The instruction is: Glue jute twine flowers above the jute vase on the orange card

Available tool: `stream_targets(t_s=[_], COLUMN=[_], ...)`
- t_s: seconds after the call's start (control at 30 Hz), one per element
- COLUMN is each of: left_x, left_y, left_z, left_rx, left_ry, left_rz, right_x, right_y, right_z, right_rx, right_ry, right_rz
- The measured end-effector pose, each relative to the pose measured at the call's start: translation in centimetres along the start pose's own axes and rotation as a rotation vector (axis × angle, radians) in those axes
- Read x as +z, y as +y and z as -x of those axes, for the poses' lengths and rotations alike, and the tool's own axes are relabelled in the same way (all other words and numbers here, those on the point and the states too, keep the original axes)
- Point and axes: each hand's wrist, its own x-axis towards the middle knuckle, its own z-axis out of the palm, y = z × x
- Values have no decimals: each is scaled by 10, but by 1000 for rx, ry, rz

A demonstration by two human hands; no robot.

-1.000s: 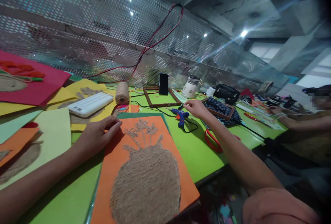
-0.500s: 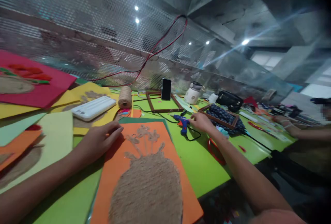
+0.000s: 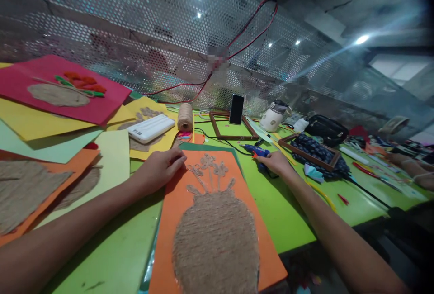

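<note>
My left hand (image 3: 166,167) lies at the upper left corner of an orange card (image 3: 271,262), its thumb and fingers stretched out and slightly apart. On that card is a vase shape covered in brown jute twine (image 3: 217,239), topped by twine flowers (image 3: 212,165) on thin stems. To the right, my right hand (image 3: 276,163) is closed round the handle of a blue hot glue gun (image 3: 256,150) with an orange trigger. Its nozzle points left, and my fingers partly hide the handle.
Left are stacked coloured cards with a white power bank (image 3: 151,129); a twine spool (image 3: 185,117) stands behind. Farther back are a wooden frame (image 3: 233,137), a phone (image 3: 236,109) and a bottle (image 3: 273,116). At right lie another frame (image 3: 310,153), an umbrella, scissors and another person's arm.
My right hand has closed round the glue gun, which has tilted from its earlier position. The red loop under my right arm is no longer in sight. The view has swung left; my left hand stays at the card.
</note>
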Motion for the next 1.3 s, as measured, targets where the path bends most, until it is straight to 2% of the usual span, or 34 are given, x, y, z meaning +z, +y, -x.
stream_targets(t_s=[0.13,0.2,0.3,0.37,0.43,0.53,0.67,0.77,0.9,1.17,1.3], left_x=[1,0,-1,-3,-4,-6,-8,-11,-17,-25,-23], left_y=[-2,-1,2,5,6,6,4,2,4,37,37], left_z=[0,0,0,0,1,2,2,1,4,18,16], left_rx=[11,17,16,15,21,28,43,81,140,253,341], left_ry=[-18,-26,-40,-46,-36,-3,8,-6,-51,-185,-234], left_rz=[-11,-12,-18,-21,-21,-19,-10,12,16,-10,-52], right_x=[-12,-21,-34,-41,-46,-49,-45,-38,-28,-9,-3], right_y=[4,3,-3,-10,-18,-33,-61,-80,-92,-93,-95], right_z=[3,8,19,24,27,27,29,33,36,48,56], right_rx=[41,22,-94,-212,-305,-391,-514,-642,-758,-839,-855], right_ry=[79,106,106,60,-39,-249,-539,-631,-622,-514,-472], right_rz=[-145,-292,-771,-1060,-1151,-1085,-760,-568,-470,-360,-353])
